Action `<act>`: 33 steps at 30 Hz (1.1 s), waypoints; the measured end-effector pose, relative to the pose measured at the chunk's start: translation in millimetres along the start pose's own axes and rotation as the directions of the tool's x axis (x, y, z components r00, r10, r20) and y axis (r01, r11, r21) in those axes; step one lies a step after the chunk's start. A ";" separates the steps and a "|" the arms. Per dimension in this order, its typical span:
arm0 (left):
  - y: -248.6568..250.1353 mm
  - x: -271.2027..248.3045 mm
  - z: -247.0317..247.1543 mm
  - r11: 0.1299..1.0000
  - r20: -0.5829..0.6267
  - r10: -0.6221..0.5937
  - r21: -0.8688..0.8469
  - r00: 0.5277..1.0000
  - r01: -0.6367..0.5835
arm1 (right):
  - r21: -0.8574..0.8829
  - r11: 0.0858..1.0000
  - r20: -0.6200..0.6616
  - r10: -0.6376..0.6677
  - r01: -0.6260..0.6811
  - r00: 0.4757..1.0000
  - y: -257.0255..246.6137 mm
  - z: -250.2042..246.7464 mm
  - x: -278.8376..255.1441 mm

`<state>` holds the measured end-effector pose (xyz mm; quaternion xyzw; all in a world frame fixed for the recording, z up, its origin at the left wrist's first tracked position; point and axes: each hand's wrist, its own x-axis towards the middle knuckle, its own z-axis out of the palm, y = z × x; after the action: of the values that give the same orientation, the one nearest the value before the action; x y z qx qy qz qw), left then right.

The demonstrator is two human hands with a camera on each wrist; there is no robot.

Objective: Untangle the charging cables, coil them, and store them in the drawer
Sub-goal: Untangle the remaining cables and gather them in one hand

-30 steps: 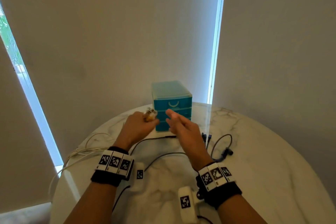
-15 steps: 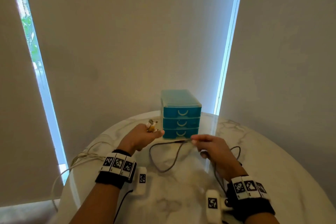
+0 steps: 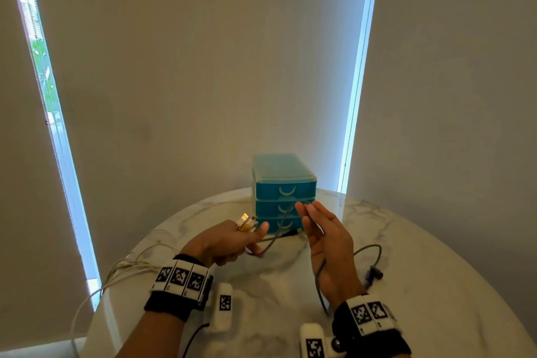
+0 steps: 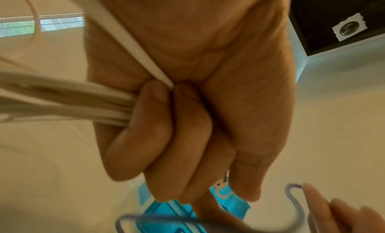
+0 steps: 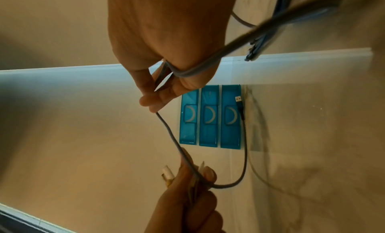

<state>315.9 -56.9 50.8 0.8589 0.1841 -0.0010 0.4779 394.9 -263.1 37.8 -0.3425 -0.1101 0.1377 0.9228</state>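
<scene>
while the left hand (image 3: 229,241) stays raised over the marble table (image 3: 421,285), its fingers are clenched around a bundle of white cables (image 4: 68,103), whose plugs (image 3: 247,222) stick up past the knuckles. the white cables trail off the table's left edge. the right hand (image 3: 325,244) is lifted in front of the blue three-drawer organizer (image 3: 283,192), thumb and fingertips pinching a grey cable (image 5: 172,134); its other fingers are loosely extended. from that pinch the grey cable runs down to the left hand, passes under its thumb, then loops along the table to a usb plug (image 5: 239,101) lying just in front of the bottom drawer. another stretch drapes across the right palm and falls toward the wrist, and more grey cable with dark connectors (image 3: 374,275) lies on the table to the right. all three drawers are closed.
</scene>
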 end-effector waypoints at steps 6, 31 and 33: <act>1.1 2.1 3.3 0.999 -0.105 0.039 0.010 0.994 -0.039 | 0.014 0.996 0.178 0.079 -0.083 0.981 -12.6 -4.7 1.2; 20.0 -9.4 11.4 0.818 0.390 0.456 0.168 0.800 -0.549 | -0.133 0.973 -0.079 0.179 -0.188 0.981 16.4 -22.5 23.7; 19.0 -2.5 18.4 0.821 0.348 0.432 0.231 0.832 -0.523 | -0.017 0.994 -0.168 0.106 -0.110 0.980 6.5 -31.7 30.6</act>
<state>322.8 -81.9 56.8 0.9335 -0.1113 -0.0310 0.3396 431.9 -267.3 13.3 -0.3705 -0.0154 0.1568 0.9154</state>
